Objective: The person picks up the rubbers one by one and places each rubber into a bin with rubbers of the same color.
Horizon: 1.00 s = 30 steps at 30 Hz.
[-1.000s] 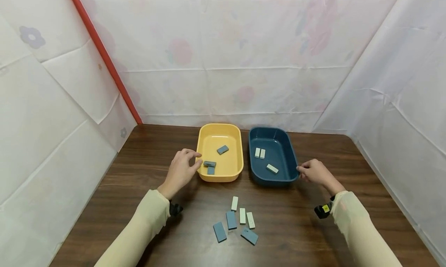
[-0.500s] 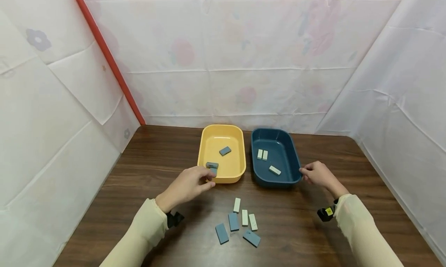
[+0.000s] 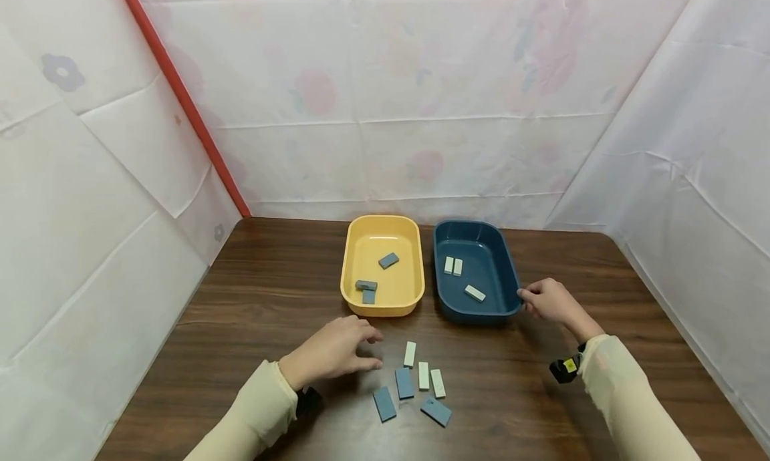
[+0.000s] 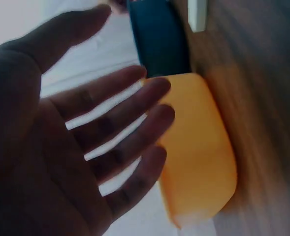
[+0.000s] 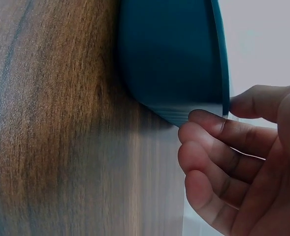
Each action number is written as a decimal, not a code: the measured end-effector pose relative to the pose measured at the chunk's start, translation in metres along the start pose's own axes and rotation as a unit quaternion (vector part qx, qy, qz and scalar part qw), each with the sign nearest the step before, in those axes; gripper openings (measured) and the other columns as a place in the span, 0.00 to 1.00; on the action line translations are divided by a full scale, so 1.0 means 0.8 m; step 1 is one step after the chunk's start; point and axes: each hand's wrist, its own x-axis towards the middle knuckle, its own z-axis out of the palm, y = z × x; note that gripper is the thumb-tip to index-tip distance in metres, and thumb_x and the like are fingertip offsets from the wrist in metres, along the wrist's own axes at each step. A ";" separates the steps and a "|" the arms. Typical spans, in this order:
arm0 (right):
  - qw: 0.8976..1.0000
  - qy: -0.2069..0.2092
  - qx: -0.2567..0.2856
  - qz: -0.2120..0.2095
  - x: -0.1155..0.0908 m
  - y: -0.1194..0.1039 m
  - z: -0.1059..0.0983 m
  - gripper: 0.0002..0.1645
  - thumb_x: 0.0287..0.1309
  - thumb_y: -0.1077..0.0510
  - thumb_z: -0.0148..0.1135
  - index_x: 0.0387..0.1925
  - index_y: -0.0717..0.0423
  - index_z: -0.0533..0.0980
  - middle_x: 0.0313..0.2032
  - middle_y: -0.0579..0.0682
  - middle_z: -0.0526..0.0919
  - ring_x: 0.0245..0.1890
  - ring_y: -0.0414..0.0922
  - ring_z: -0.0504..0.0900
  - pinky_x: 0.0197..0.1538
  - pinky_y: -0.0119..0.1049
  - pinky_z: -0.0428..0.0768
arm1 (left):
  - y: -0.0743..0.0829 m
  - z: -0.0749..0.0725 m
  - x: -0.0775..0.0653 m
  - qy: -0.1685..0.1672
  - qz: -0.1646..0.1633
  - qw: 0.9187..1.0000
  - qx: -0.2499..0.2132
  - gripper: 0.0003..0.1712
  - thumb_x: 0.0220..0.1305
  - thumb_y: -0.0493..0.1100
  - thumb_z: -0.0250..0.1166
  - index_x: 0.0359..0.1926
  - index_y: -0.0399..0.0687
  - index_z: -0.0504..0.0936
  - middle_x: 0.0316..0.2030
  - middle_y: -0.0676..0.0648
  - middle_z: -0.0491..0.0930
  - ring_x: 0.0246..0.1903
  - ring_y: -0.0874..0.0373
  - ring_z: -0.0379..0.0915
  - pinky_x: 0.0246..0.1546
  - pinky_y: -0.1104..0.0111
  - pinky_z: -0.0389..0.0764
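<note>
In the head view my left hand (image 3: 337,349) is held over the table in front of the yellow tray (image 3: 382,311), fingers loosely spread and nothing in them. Just right of its fingertips lie three pale narrow blocks (image 3: 424,376) and three blue-grey flat blocks (image 3: 404,383). My right hand (image 3: 551,303) pinches the front right corner of the dark blue tray's rim; in the right wrist view the thumb is on one side of the blue tray (image 5: 174,59) wall and the fingers on the other.
Three blue-grey blocks (image 3: 388,260) lie inside the yellow tray, two of them overlapping. The blue tray holds three pale blocks (image 3: 474,293). Both trays stand side by side near the back of the wooden table (image 3: 289,267), before white sheeting (image 3: 361,154) that also covers the sides.
My left hand has moved from the yellow tray's left rim toward me and to the right, close to the loose blocks. The right hand has stayed on the blue tray's rim.
</note>
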 end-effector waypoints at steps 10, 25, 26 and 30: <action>1.000 -0.001 -0.001 0.001 0.001 -0.001 -0.002 0.23 0.72 0.53 0.49 0.28 0.65 0.80 0.20 0.50 0.79 0.21 0.41 0.73 0.29 0.36 0.72 | 0.007 0.015 -0.005 -0.062 0.038 0.997 0.013 0.19 0.56 0.59 0.70 0.41 0.52 0.85 0.33 0.56 0.81 0.33 0.67 0.70 0.39 0.68 0.76; 1.000 0.000 0.002 0.002 -0.002 0.003 0.003 0.24 0.72 0.53 0.49 0.25 0.64 0.78 0.17 0.47 0.75 0.19 0.41 0.71 0.29 0.36 0.70 | 0.018 0.041 -0.011 -0.107 0.052 0.993 0.028 0.19 0.48 0.61 0.75 0.27 0.60 0.75 0.25 0.64 0.70 0.24 0.70 0.61 0.29 0.75 0.68; 1.000 0.002 0.002 0.001 -0.001 0.003 0.003 0.24 0.72 0.53 0.48 0.25 0.64 0.78 0.17 0.47 0.75 0.19 0.41 0.71 0.28 0.36 0.70 | 0.018 0.042 -0.011 -0.104 0.053 0.993 0.031 0.19 0.48 0.61 0.75 0.26 0.60 0.75 0.24 0.63 0.69 0.23 0.70 0.61 0.29 0.75 0.67; 1.000 0.005 -0.007 -0.002 0.001 0.003 0.003 0.24 0.72 0.53 0.48 0.25 0.64 0.78 0.17 0.48 0.76 0.19 0.41 0.71 0.27 0.36 0.70 | 0.022 0.047 -0.012 -0.091 0.057 0.993 0.046 0.21 0.47 0.60 0.76 0.25 0.59 0.73 0.23 0.63 0.67 0.23 0.69 0.59 0.28 0.75 0.65</action>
